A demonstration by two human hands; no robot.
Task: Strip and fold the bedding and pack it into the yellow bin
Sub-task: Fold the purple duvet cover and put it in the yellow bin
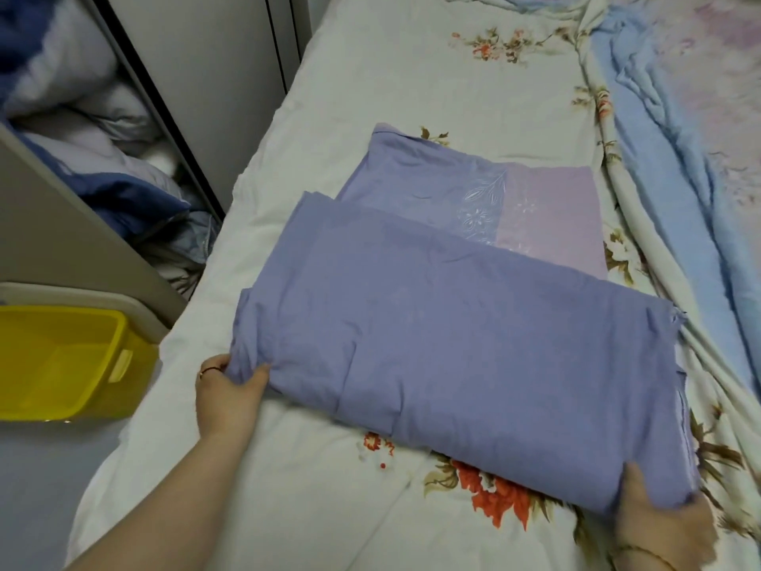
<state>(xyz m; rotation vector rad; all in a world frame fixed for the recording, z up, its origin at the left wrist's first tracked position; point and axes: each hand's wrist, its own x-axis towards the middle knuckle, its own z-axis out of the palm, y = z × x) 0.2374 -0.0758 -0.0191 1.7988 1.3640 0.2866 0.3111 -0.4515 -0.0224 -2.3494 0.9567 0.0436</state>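
A folded purple-blue sheet [461, 323] lies on the bed, on top of a white floral quilt [370, 96]. Its far layer shows a pink panel with a white leaf pattern. My left hand [228, 389] pinches the sheet's near left corner, thumb on top. My right hand [654, 517] grips the near right corner, fingers tucked under the fold. The yellow bin [61, 360] stands on the floor left of the bed and holds nothing that I can see.
A crumpled light-blue and pink cover [679, 138] lies along the bed's right side. Blue and white bedding [103, 150] is piled behind a grey panel [74, 224] at the left. A grey wardrobe [230, 55] stands at the back left.
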